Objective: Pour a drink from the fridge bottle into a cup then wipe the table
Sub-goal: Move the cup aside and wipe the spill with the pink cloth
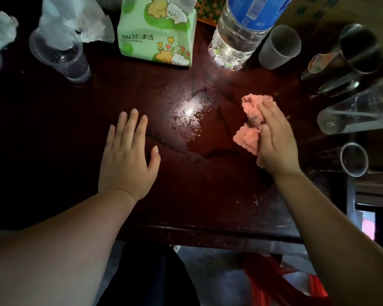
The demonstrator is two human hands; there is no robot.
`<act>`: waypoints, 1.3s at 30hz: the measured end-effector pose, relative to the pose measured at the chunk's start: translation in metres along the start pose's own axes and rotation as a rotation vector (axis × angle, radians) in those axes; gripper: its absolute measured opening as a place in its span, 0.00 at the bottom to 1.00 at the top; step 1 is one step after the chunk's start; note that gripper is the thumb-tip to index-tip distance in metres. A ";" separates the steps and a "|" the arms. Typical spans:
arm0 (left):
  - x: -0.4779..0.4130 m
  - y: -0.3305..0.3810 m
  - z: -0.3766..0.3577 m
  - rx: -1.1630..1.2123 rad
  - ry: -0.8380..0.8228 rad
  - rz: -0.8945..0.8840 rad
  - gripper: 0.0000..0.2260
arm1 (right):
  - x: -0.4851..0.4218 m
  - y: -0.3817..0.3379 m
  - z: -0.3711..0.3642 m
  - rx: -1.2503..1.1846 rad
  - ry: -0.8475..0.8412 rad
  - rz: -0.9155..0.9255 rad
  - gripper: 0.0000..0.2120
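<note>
Dim scene overall; dark table [53,133] nearly black toward 9 o'clock. One bright glare spot on the wet patch [189,111] at centre, suggesting light from overhead; a second gleam under the water bottle [237,34] at 1 o'clock. Forearms and tissue pack [157,34] evenly lit. Wide-angle distortion splays cups outward at 3 o'clock. Frame edges soft; lower foreground blurred.

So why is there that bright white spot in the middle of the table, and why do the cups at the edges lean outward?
Head view: the spot is a light glaring off the wet sheen on the dark table; the wide-angle lens bends the edges, so the plastic cup and the bottle splay outward; the corners fall into shadow.
</note>
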State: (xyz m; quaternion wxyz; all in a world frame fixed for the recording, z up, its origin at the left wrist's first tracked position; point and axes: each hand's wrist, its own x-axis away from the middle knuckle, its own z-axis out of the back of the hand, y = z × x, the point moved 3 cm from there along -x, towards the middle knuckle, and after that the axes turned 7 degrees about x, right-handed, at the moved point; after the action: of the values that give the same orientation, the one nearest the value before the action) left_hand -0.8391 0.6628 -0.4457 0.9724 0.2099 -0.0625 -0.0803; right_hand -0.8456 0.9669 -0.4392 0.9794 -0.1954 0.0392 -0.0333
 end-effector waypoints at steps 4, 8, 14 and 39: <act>0.000 -0.001 -0.001 0.000 0.015 0.003 0.29 | 0.015 -0.027 -0.013 0.019 0.151 -0.302 0.24; -0.001 -0.001 -0.001 0.008 0.023 0.002 0.29 | 0.021 -0.043 -0.021 0.046 0.220 -0.453 0.24; 0.000 0.000 -0.001 0.000 0.017 0.005 0.29 | 0.020 -0.052 -0.027 0.047 0.262 -0.528 0.25; 0.000 0.003 0.001 0.003 -0.012 0.022 0.27 | -0.028 -0.060 -0.010 -0.105 -0.207 0.117 0.24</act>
State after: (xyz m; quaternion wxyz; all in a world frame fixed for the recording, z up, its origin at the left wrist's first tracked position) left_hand -0.8386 0.6651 -0.4434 0.9725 0.2102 -0.0705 -0.0709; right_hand -0.8772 0.9106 -0.4234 0.9669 -0.2460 -0.0492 0.0465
